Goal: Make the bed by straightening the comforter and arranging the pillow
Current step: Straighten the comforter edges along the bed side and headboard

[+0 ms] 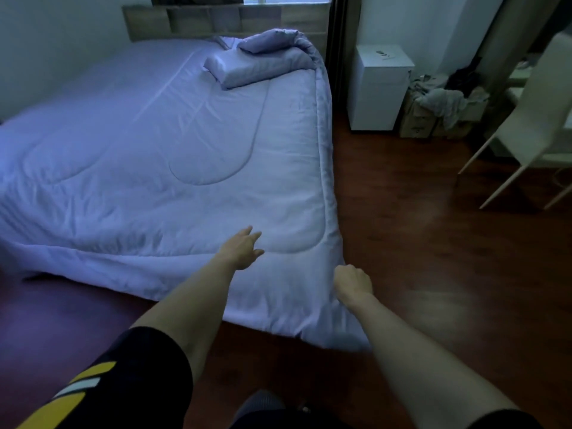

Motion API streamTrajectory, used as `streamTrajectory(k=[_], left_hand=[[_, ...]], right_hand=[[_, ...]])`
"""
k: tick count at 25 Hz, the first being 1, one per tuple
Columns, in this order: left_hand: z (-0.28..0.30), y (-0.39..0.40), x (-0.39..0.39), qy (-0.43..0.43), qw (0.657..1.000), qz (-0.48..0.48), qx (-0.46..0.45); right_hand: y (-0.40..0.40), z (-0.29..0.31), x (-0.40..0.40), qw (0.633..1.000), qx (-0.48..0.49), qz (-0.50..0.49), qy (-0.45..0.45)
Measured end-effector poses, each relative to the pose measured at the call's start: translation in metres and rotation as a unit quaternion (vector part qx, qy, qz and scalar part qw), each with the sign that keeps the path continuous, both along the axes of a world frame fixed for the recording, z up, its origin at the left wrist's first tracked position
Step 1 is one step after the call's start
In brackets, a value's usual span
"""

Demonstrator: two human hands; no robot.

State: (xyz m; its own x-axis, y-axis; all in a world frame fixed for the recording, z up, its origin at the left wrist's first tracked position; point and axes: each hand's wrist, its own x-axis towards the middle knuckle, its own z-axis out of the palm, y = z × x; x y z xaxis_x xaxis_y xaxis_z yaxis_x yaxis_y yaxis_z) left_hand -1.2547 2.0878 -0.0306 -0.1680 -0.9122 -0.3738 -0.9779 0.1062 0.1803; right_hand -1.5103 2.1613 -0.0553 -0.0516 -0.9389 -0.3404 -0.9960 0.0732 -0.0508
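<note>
A pale lilac quilted comforter (pixel 161 156) covers the bed, mostly flat, its foot edge hanging down to the floor. At the far right corner its top end is bunched into a heap (pixel 278 44). A pillow (pixel 238 69) in the same colour lies partly under that heap, near the headboard. My left hand (pixel 243 250) hovers over or rests on the comforter's near right corner, fingers spread, holding nothing. My right hand (pixel 353 283) is closed in a fist at the comforter's corner edge, apparently gripping the fabric.
A wooden headboard with shelves (pixel 216 20) stands under a window. Right of the bed are a white cabinet (pixel 379 88), cardboard boxes with clothes (pixel 439 113) and a white chair (pixel 532 125). Dark wooden floor (pixel 418 243) surrounds the bed's foot and right side.
</note>
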Motion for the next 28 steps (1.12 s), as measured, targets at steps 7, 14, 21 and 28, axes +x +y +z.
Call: streamTrajectory(k=[7,14,21,28], left_hand=[[0.017,-0.024,-0.011,-0.059,0.996,-0.059,-0.014],[0.048,-0.108,-0.024,-0.081,0.992,-0.088,-0.051],[0.086,-0.256,-0.037,-0.078,0.990,-0.067,-0.093],[0.097,-0.380,-0.076,-0.096,0.988,-0.077,-0.088]], right_hand=[[-0.057,0.023,-0.029,0.999,-0.020,-0.002,-0.037],[-0.159,0.060,-0.053,0.997,-0.066,0.030,-0.001],[-0.303,0.108,-0.078,0.994,-0.102,0.025,0.014],[-0.425,0.119,-0.113,0.995,-0.098,0.020,0.007]])
